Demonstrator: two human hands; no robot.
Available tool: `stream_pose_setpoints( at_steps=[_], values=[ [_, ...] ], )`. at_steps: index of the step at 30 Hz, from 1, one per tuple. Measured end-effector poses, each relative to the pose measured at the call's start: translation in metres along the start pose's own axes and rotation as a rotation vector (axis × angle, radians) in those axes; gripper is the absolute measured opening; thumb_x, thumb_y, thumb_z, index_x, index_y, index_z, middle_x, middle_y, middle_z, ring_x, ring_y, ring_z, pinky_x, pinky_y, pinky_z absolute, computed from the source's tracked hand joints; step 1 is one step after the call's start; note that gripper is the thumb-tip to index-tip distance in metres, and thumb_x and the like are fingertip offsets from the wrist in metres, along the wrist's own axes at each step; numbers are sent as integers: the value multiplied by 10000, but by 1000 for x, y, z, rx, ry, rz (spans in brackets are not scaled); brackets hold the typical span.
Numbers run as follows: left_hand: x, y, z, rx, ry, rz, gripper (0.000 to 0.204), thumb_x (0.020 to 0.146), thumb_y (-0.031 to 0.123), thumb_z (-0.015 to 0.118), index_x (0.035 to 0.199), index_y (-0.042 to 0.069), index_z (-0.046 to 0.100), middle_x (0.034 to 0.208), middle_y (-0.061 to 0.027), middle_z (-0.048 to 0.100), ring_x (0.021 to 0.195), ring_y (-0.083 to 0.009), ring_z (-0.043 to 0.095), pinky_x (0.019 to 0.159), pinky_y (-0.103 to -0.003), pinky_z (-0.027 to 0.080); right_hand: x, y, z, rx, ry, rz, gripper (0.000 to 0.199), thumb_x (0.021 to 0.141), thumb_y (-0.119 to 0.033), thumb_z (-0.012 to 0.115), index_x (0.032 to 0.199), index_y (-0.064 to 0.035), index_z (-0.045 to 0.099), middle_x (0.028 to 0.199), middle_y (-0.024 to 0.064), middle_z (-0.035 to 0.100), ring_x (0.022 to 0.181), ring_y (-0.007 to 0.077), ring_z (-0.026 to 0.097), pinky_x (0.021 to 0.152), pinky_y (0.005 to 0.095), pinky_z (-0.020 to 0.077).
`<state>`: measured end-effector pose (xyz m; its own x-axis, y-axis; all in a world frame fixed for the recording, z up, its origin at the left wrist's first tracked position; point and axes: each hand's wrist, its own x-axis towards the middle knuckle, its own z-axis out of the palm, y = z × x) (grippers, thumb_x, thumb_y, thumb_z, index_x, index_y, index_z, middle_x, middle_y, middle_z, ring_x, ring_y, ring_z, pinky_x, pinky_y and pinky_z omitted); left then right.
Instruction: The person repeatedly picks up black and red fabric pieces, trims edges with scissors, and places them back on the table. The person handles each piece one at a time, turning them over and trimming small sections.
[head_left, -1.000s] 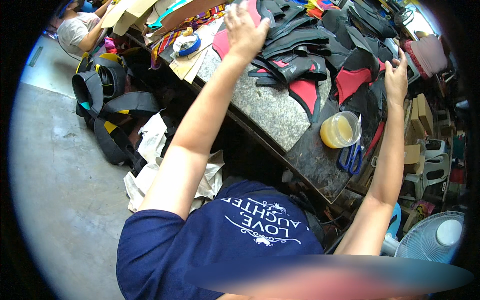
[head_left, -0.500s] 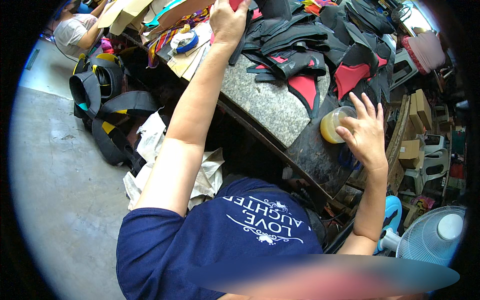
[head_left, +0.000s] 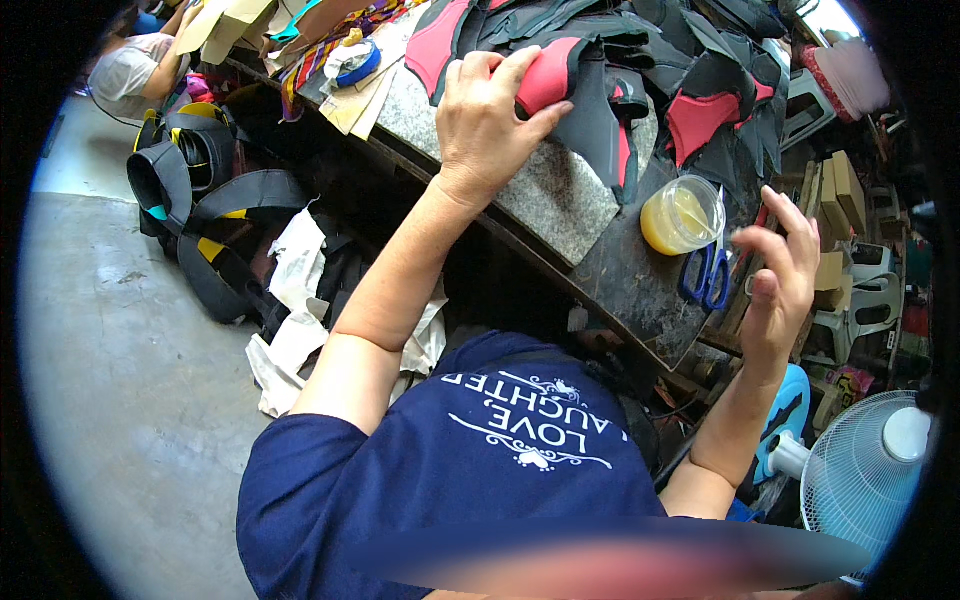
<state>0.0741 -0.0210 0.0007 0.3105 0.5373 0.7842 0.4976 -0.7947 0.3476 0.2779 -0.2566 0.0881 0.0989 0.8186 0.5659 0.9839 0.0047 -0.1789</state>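
My left hand (head_left: 485, 135) is closed on a black-edged pink foam piece (head_left: 550, 76), fingers and thumb gripping its near end above a grey stone slab (head_left: 565, 205). More black and pink cut pieces (head_left: 693, 122) are heaped on the far side of the bench. To the right of the slab stands a clear plastic tub of yellowish glue-like liquid (head_left: 672, 222). Blue-handled scissors (head_left: 708, 280) lie just on its near side. Beside them my right hand (head_left: 780, 285) is raised, fingers apart and slightly bent, with nothing visible in it.
A blue tape roll (head_left: 358, 66) sits on cardboard at the bench's left. Black bands with yellow patches (head_left: 228, 195) and white cloth (head_left: 295, 265) hang below. A fan (head_left: 868, 470) stands at lower right. Another person (head_left: 130, 72) works at far left.
My left hand has come back toward me and down over the slab with a pink and black piece. My right hand has moved right, away from the tub, uncovering the scissors.
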Motion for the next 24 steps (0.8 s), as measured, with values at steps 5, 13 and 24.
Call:
stream_pose_setpoints(
  at_steps=[5, 13, 24],
  values=[
    [-5, 22, -17, -45, 65, 77, 611, 637, 300, 851, 1181, 123, 635, 1011, -123, 555, 929, -303, 539, 789, -393, 475, 13, -32, 39, 908, -55, 144, 706, 959, -508, 500, 1408, 0, 305, 1228, 185, 600, 1033, 239, 647, 921, 352, 473],
    [-52, 47, -43, -770, -64, -151, 835, 727, 530, 776, 1322, 22, 485, 1168, -145, 539, 1032, -257, 543, 931, -369, 453, 51, -58, 78, 1197, -18, 265, 780, 894, 68, 569, 1539, -58, 150, 1085, 98, 636, 980, 104, 620, 882, 236, 488],
    [-51, 54, -47, -1491, -532, -842, 263, 902, 108, 663, 1132, -15, 626, 1023, -32, 667, 960, -109, 617, 838, -272, 499, 36, -63, 102, 1109, -55, 134, 721, 901, -47, 646, 1514, -91, 269, 1113, 93, 614, 976, 134, 623, 839, 247, 508]
  ],
)
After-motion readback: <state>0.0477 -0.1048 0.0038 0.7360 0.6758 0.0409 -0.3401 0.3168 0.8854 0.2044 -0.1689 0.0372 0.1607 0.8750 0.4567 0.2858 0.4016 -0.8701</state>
